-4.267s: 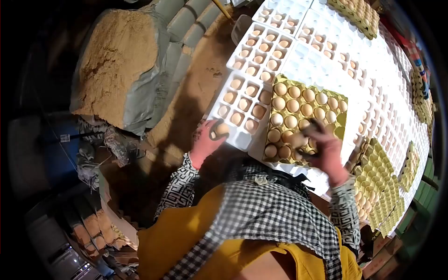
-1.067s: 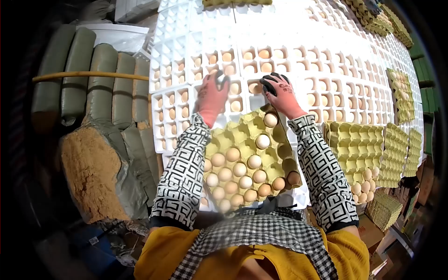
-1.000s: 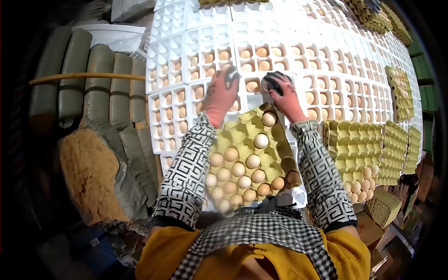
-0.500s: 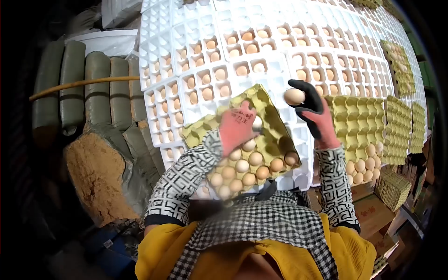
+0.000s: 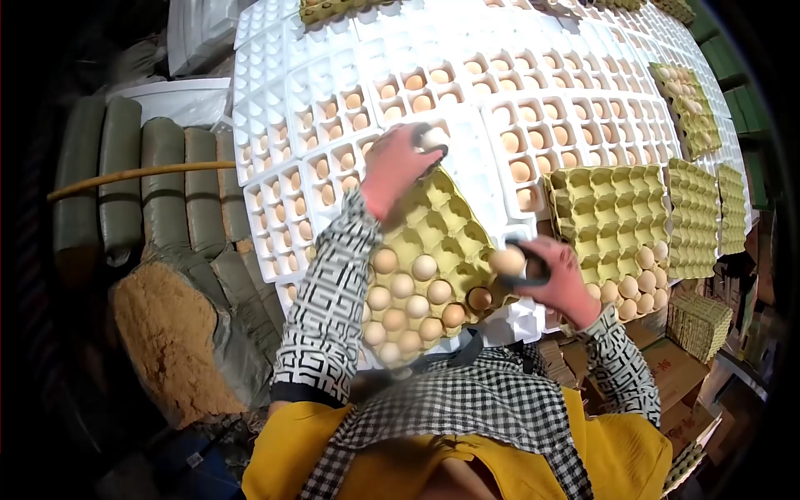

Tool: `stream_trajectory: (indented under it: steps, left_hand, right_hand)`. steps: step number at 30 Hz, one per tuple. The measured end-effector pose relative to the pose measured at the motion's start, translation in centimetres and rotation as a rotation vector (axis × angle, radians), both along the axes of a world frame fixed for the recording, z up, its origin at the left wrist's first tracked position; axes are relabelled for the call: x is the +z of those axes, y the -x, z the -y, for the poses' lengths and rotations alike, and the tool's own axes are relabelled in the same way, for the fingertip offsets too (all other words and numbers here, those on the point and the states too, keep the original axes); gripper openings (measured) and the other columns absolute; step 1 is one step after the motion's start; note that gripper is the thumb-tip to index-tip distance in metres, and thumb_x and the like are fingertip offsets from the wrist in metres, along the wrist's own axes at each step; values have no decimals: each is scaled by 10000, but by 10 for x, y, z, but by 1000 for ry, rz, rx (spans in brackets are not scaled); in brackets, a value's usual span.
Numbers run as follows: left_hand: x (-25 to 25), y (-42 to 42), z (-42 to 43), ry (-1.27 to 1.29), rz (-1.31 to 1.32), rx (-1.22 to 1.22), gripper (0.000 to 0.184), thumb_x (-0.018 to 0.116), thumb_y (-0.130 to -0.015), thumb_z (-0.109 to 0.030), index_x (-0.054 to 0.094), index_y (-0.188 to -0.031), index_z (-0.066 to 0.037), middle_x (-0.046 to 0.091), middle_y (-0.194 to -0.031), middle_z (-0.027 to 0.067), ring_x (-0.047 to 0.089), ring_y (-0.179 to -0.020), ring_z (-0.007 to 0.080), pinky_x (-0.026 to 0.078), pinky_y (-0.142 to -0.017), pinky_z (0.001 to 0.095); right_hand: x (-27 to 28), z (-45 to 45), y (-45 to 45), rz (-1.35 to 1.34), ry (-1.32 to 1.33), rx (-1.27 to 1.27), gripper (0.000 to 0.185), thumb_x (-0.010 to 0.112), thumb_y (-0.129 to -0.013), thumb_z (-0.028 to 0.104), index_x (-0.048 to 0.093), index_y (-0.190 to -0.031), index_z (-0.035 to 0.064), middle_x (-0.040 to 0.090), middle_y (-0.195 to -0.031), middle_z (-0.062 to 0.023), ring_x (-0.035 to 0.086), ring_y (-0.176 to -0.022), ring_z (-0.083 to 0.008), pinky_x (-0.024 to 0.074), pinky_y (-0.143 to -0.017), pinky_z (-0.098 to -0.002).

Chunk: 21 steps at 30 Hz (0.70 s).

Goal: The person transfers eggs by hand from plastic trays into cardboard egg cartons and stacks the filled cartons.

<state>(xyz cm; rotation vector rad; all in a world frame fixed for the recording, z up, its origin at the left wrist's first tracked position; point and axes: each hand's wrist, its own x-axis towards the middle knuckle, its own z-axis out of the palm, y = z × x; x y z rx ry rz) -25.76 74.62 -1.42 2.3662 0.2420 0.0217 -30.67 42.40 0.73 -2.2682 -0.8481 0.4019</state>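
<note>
My left hand (image 5: 395, 167), in a pink glove with dark fingertips, grips a pale egg (image 5: 433, 139) above the white foam trays, past the far corner of a yellow-green egg tray (image 5: 435, 223). In my right hand (image 5: 557, 279), gloved the same way, is a light brown egg (image 5: 507, 261), held between thumb and fingers over the tray's right edge. The near half of that tray carries several eggs (image 5: 402, 286) in cream and brown, while its far cups show bare. One brown egg (image 5: 479, 298) lies in a cup at the right edge, below my right hand.
White foam trays (image 5: 467, 142) with eggs in square cells cover the table. More yellow-green trays (image 5: 612, 204) lie to the right, the nearest with eggs (image 5: 646, 283) at its front. Dark wrapped rolls (image 5: 162, 179) and an opened bag of brown loose material (image 5: 171, 337) stand left.
My left hand has gone from inside the yellow-green tray to above the foam trays, now with a pale egg. My right hand has come down and left to the tray's edge, still holding its egg.
</note>
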Motion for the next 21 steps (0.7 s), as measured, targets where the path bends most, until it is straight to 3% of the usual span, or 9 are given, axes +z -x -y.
stream_trajectory:
  steps: [3,5,8,9,12,15,18,20,21]
  left_hand:
    - [-34,-27,-1,-337,-233,-269,464,718,-779,-446,673,-1098,-112,666,-1028,136,626,-1025,301,491,-862,417]
    - [-44,-34,-7,-337,-237,-299,485,657,-844,-448,651,-1190,-109,663,-1122,133,609,-1106,289,486,-914,397]
    - [-33,-21,-14,-24,-173,-240,347,577,-933,-254,623,-1242,-104,609,-1242,148,514,-1239,321,406,-1053,380]
    - [-46,-7,-17,-18,61,-195,287,582,-901,-188,644,-1173,-122,620,-1167,135,589,-1052,339,461,-924,432]
    - [-69,11,-30,90,130,-132,365,560,-889,-100,614,-1250,-95,593,-1276,125,581,-1123,309,443,-996,393]
    - [-60,24,-28,293,141,-9,401,541,-880,-42,597,-1276,-62,589,-1305,115,581,-1171,256,431,-1031,342]
    - [-32,45,-36,581,126,103,382,516,-894,-1,580,-1270,28,613,-1273,102,574,-1148,170,402,-1025,283]
    - [-30,79,-59,465,172,118,357,535,-900,-1,600,-1251,25,653,-1177,86,603,-1088,161,443,-973,274]
    - [-30,99,-71,398,159,108,355,549,-898,3,603,-1248,24,661,-1151,81,614,-1062,157,462,-946,271]
  right_hand:
    - [6,-58,-49,-54,71,-314,573,777,-728,381,615,-1231,160,670,-976,-67,650,-890,-248,499,-778,-372]
    - [-21,-91,-85,166,201,-350,521,730,-781,403,609,-1225,159,680,-953,-74,655,-928,-243,495,-801,-378]
    - [-47,-125,-120,3,564,-161,473,699,-821,380,600,-1219,146,669,-1003,-89,648,-954,-296,496,-794,-405]
    - [-51,-131,-123,90,378,-231,458,693,-828,367,600,-1219,146,663,-1022,-86,644,-959,-299,495,-794,-409]
    - [-64,-147,-130,375,-83,-332,407,672,-853,306,601,-1219,144,632,-1090,-81,618,-991,-299,480,-814,-414]
    - [-110,-157,-155,633,-39,-135,461,698,-825,303,582,-1237,132,578,-1211,-105,512,-1171,-320,416,-977,-456]
    - [-102,-150,-145,515,-104,-217,515,729,-792,245,567,-1263,116,541,-1274,-128,475,-1206,-355,383,-1016,-483]
    - [-64,-130,-118,436,-247,-292,509,726,-789,204,575,-1265,107,551,-1272,-139,513,-1160,-352,417,-961,-461]
    - [-40,-115,-102,256,-265,-312,467,729,-801,224,605,-1237,114,626,-1151,-139,582,-1057,-323,458,-895,-416]
